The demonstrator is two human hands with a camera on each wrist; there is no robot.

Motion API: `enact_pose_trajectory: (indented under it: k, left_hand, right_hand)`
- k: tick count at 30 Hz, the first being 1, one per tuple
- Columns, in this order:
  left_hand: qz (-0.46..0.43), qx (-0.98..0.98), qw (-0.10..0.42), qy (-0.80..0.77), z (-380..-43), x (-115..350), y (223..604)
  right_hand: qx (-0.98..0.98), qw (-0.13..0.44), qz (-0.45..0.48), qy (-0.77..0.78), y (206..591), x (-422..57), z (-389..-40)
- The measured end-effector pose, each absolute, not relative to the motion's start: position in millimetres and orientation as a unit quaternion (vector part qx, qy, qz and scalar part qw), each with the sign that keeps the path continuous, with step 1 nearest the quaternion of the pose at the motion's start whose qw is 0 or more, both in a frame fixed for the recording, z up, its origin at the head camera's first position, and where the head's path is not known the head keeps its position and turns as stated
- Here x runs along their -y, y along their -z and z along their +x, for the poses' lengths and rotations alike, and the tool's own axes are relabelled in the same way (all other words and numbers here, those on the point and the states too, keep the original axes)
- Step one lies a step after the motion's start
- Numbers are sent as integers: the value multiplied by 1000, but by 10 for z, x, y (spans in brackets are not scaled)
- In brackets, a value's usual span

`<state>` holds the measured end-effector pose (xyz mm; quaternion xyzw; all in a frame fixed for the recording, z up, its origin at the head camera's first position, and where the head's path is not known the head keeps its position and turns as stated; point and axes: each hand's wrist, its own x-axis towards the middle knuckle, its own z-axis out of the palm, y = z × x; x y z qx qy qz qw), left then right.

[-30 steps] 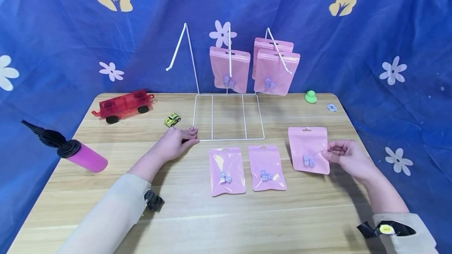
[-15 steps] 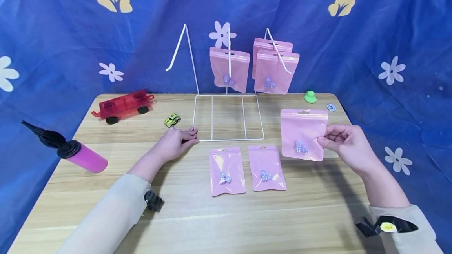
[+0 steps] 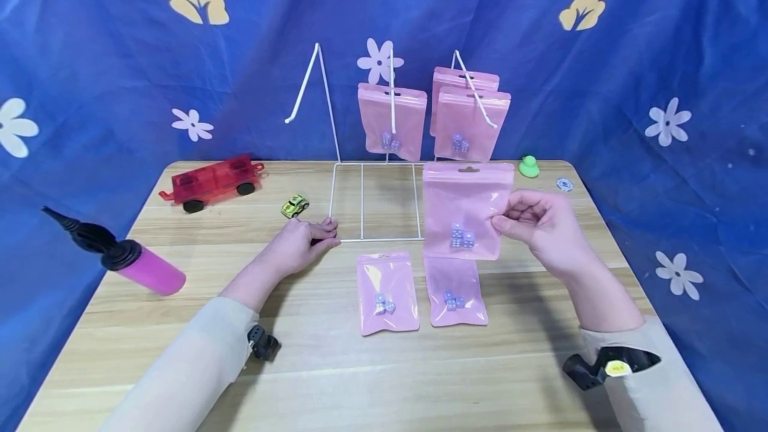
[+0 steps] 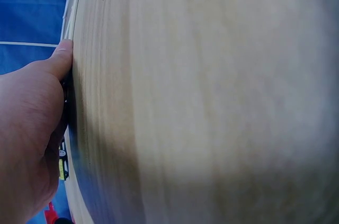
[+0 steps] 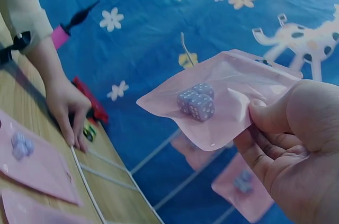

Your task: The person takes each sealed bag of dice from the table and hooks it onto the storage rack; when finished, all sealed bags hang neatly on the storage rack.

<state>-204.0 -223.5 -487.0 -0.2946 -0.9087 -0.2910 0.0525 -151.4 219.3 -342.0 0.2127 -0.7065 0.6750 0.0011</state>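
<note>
Tabletop [image 3: 336, 385], 1 pouch [image 3: 459, 199] in right grip [image 3: 543, 229]

A creased blue fabric curtain [image 3: 510, 12], printed with 5 pale petalled flowers [image 3: 678, 277] and 2 cream-yellow blossoms [image 3: 198, 2] in the head view, hangs behind a light wood-grain table [image 3: 384, 385].

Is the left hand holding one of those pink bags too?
No, the left hand touches a near corner of the white rack; the right hand pinches a pink bag.
</note>
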Motion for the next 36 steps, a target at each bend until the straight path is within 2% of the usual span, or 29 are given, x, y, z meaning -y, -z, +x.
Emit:
enact_pose_trajectory:
  k: [20,36]
  left_hand:
    - [-282,913,49,290,-2041,2238,4894]
    - [-283,913,49,290,-2036,2236,4884]
  right_hand:
    - [687,-9,248,-683,3272,-1429,-1832]
    - [688,-29,209,-695,3374,-1242,-2122]
